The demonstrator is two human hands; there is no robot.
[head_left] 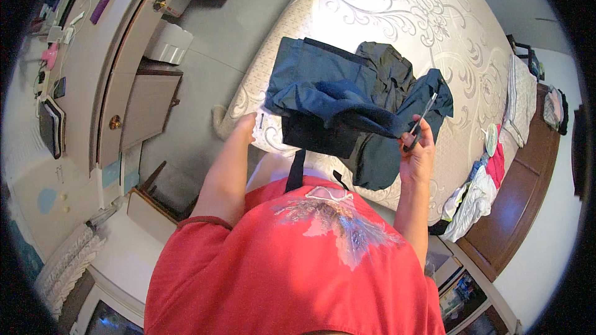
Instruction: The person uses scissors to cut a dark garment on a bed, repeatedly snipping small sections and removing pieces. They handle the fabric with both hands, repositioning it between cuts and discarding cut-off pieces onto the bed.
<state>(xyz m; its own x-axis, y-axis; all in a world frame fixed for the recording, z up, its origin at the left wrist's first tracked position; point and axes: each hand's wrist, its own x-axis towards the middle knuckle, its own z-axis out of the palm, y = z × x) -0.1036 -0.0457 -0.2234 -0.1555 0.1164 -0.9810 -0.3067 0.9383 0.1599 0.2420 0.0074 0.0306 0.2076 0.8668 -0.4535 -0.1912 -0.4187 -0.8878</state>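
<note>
My right hand (416, 146) holds a pair of scissors (421, 121) with the blades pointing away from me, at the right part of a dark blue garment (326, 97). Whether its fingers also pinch the cloth I cannot tell. The garment lies bunched on a bed with a cream patterned cover (363, 9). Dark olive cloth (389, 67) shows behind it, and a black piece of fabric (321, 137) hangs in front. My left hand (251, 125) is at the bed's left edge, beside a small dark strip (261, 121); its fingers are partly hidden.
Clothes in white and red (475, 204) are heaped at the bed's right edge, by a brown wooden headboard (517, 186). A folded pale blanket (520, 97) lies farther back. On the left stand a long cabinet (135, 32) and a white bin (170, 42); a wooden chair (151, 204) is at lower left.
</note>
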